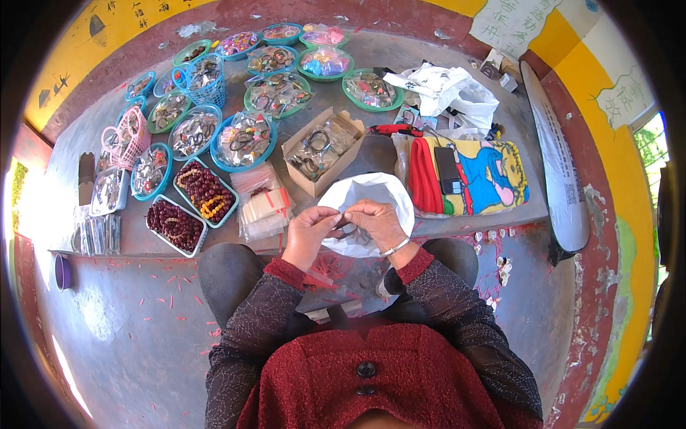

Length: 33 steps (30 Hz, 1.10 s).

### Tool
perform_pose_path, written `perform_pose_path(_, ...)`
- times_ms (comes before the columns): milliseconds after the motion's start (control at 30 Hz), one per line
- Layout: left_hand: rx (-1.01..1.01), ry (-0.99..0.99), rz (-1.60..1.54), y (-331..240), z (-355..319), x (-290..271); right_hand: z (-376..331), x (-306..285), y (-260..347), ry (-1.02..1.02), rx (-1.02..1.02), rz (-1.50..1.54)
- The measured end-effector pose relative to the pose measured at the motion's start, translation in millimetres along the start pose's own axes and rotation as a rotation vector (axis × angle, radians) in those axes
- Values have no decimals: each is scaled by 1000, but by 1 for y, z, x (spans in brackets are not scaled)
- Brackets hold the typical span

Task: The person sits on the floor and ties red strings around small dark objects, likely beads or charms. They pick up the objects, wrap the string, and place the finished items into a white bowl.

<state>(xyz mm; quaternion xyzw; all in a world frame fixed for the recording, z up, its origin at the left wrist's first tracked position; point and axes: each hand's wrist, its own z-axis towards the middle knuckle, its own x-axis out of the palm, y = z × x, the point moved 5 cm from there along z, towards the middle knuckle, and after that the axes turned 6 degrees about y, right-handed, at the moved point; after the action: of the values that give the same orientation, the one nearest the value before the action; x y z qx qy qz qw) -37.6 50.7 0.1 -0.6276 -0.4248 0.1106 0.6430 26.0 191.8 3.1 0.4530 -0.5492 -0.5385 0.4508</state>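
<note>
Over the mouth of a white plastic bag (359,187), my left hand (309,232) and my right hand (380,226) meet, thumbs and fingertips pinched together. Between them is something small with a dark, cord-like part, mostly hidden by my fingers; its kind is not clear. The bag sits at the table's near edge, in front of my knees. Left of my left hand lie flat clear packets (264,209) with reddish strips. Just beyond the bag stands an open cardboard box (312,184) holding dark cord loops in clear wrappers.
Blue and green baskets (266,156) of small wrapped goods crowd the table's left and back. Two trays (187,248) hold dark red bead bracelets. To the right lie a phone (449,170), a colourful folded cloth (493,175) and white bags (450,89). Red scraps litter the floor.
</note>
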Motion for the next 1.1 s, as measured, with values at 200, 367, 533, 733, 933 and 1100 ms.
perform_pose_path(200, -31, -12, 117, -5, -1, -2, 0, 0, 9, 7, 2, -75)
perform_pose_path(367, 15, -18, 222, -11, 1, -6, 1, -1, 15, -8, -13, -80)
perform_pose_path(533, 49, 14, 295, -15, 1, -7, 0, -6, 10, -35, 24, -35)
perform_pose_path(733, 96, 45, 170, -19, 0, -6, -1, -10, 26, -79, -87, -127)
perform_pose_path(933, 685, 13, 1112, -40, -6, 14, -5, 4, 53, 19, -526, -689)
perform_pose_path(1100, 611, 117, 1087, -19, 0, 6, -10, 17, 60, 94, -567, -710)
